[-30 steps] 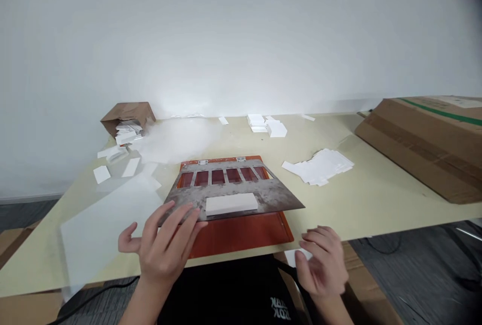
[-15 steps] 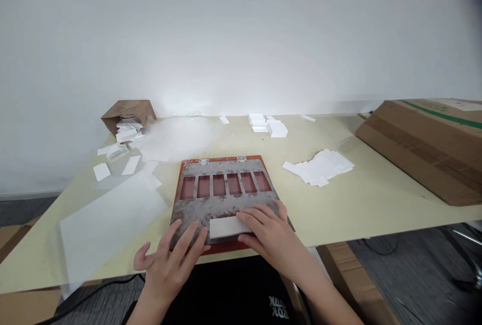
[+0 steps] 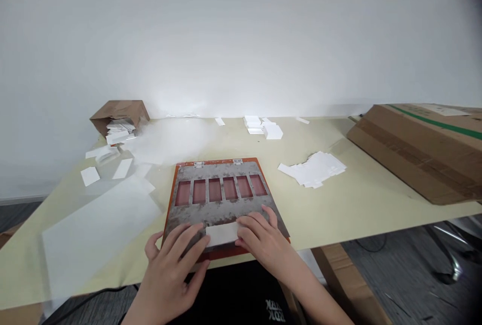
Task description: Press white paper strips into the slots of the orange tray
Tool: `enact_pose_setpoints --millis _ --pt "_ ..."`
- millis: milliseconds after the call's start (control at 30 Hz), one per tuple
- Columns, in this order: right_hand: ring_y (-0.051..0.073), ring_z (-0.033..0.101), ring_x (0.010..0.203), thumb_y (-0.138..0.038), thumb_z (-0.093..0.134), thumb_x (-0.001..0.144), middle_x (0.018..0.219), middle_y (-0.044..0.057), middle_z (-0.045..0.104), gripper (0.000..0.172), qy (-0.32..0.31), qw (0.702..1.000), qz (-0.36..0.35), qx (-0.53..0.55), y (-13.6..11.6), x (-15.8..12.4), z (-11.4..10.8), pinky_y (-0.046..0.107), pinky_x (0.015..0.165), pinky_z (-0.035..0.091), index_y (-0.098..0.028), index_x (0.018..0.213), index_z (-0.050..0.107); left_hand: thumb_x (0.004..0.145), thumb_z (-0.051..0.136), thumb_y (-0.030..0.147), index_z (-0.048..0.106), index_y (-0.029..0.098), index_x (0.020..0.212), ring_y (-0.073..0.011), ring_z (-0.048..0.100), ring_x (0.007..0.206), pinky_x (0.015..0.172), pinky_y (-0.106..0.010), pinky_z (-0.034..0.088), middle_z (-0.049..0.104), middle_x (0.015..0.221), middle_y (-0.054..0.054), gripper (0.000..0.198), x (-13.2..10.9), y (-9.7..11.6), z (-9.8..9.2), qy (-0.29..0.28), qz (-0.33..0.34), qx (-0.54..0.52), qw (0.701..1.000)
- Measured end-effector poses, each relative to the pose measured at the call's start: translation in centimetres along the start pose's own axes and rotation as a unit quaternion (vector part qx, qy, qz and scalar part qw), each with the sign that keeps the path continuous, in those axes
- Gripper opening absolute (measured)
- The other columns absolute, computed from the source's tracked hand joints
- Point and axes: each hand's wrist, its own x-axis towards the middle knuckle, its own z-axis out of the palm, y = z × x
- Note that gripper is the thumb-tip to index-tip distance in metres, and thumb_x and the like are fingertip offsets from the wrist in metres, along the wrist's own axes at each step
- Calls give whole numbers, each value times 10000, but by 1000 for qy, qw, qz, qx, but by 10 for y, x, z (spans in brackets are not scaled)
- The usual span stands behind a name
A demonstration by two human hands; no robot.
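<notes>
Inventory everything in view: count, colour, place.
Table: 1, pale yellow, centre
Plate: 1, grey, centre
Base: 1, orange-red, under plate
Hinges: 2, silvery, plate's far edge
Block: 1, white, on plate
Box: 1, brown, far left
Loose pieces: many, white, mostly left
Translucent sheets: count unclear, whitish, left
Stacks: several, white, back
Sheet pile: 1, white, right of plate
Carton: 1, brown, far right
Wall: 1, white, behind
Cables: some, black, underneath
Cardboard: some, brown, underneath
Metal parts: some, silvery, lower right
Floor: 1, grey, below
Garment: 1, black, bottom centre
Left hand: 1, block's left end
Right hand: 1, block's right end
</notes>
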Motion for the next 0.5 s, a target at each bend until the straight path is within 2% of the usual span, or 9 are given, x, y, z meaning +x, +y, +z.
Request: enact_pose_setpoints --millis 100,167,333,400,500 --pt "150 593 961 -233 516 995 1007 1 703 109 -1 1000 5 2 0 -3 3 434 1169 136 -204 896 549 922 570 336 595 316 1263 -271 588 1185 976 -452 373 610 1364 -60 342 -2 -15 0 -54 -38 -5 998" --pt "146 594 959 -231 539 984 1007 -5 702 97 -1 1000 4 -2 0 -4 6 438 1173 134 -205 891 547 939 553 417 545 318 1336 -287 524 1286 1000 -465 425 526 1456 -71 409 -5 -28 3 -94 -77 -28 992" --pt "140 598 965 -243 594 958 1015 -11 699 99 4 1000 0 -19 0 -8 13 439 1174 150 -212 880 542 980 449 517 460 300 1444 -297 336 1463 1141 -499 397 319 1606 -71 513 -1 -50 13 -187 -189 -95 959" --pt "139 599 963 -246 606 952 1019 -11 697 96 1 1000 -1 -23 1 -9 14 441 1169 168 -216 883 545 988 424 517 448 259 1461 -314 285 1490 1156 -513 379 280 1622 -103 540 3 -52 19 -196 -219 -106 950" --pt "145 599 968 -251 606 954 1026 -9 703 82 0 1000 3 -20 1 -11 15 434 1146 196 -217 897 557 984 449 486 461 245 1455 -330 251 1503 1157 -537 368 271 1624 -126 529 7 -50 28 -172 -221 -114 953"
